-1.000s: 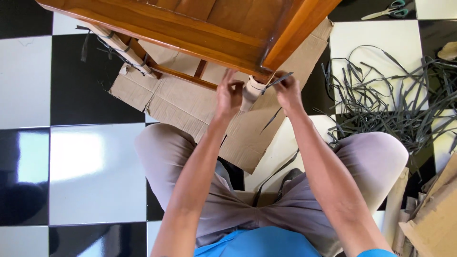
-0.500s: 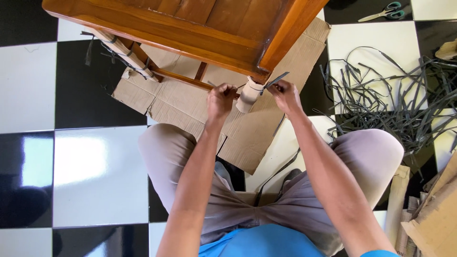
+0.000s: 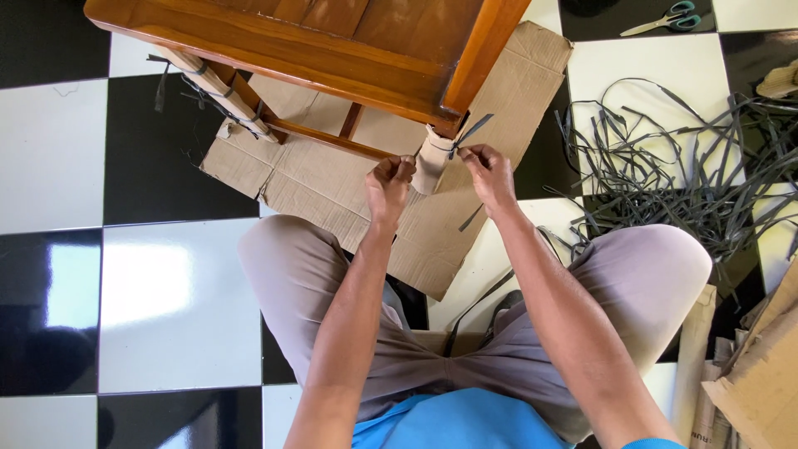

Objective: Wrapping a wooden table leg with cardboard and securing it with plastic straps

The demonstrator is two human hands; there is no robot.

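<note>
A floor (image 3: 158, 291) of glossy black and white tiles spreads under everything, hard and reflective. On it stands a wooden table (image 3: 332, 41), varnished orange-brown and heavy-looking, over a flattened sheet of corrugated cardboard (image 3: 332, 179), matte and creased. To the right lies a loose heap of dark plastic strips (image 3: 690, 166), thin, flat and springy, with green-handled scissors (image 3: 669, 18) beyond it. The near table leg (image 3: 432, 158) is wrapped in pale cardboard, a stiff rounded sleeve. Around it runs one dark strap (image 3: 467, 133), light, slick and flexible; I judge it best gripped near its free ends, since it would slip through a loose pinch. The left hand (image 3: 389, 185) is closed in a pinch just left of the leg, seemingly on one strap end, though that end is hard to make out. The right hand (image 3: 489, 170) is pinched on the other.
</note>
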